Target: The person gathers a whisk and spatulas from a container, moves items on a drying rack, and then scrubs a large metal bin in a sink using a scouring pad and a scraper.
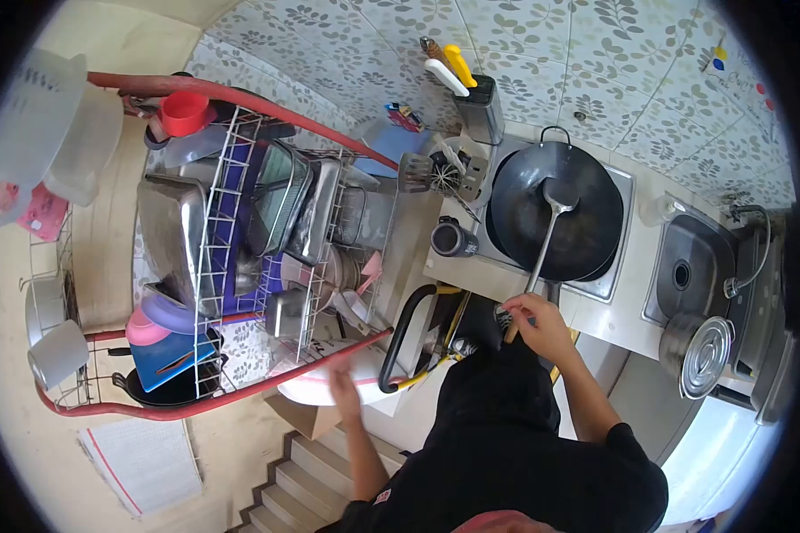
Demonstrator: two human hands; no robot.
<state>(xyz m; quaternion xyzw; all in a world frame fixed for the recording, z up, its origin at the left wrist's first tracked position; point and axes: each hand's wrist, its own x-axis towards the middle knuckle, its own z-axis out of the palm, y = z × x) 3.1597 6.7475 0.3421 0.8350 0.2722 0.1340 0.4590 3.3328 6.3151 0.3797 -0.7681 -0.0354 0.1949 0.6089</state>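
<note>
My right hand [540, 327] is closed around the wooden handle of a long metal wok spatula [546, 242]. Its broad blade rests inside a large dark wok [517, 206] that sits on the stove [620, 233]; no food shows in the wok. Off to the left, my left hand [343, 386] is smeared by motion, so its fingers are unclear. It is near the red rail [267, 389] of the dish rack and overlaps a white basin [300, 384] in this view.
The dish rack [212, 251] on the left is packed with pans, trays and plastic ware. A knife block [480, 108], a utensil holder [460, 164] and a dark cup [452, 238] stand beside the stove. To the right are a sink [684, 266] and a lidded pot [695, 354]. Stairs [304, 484] descend behind.
</note>
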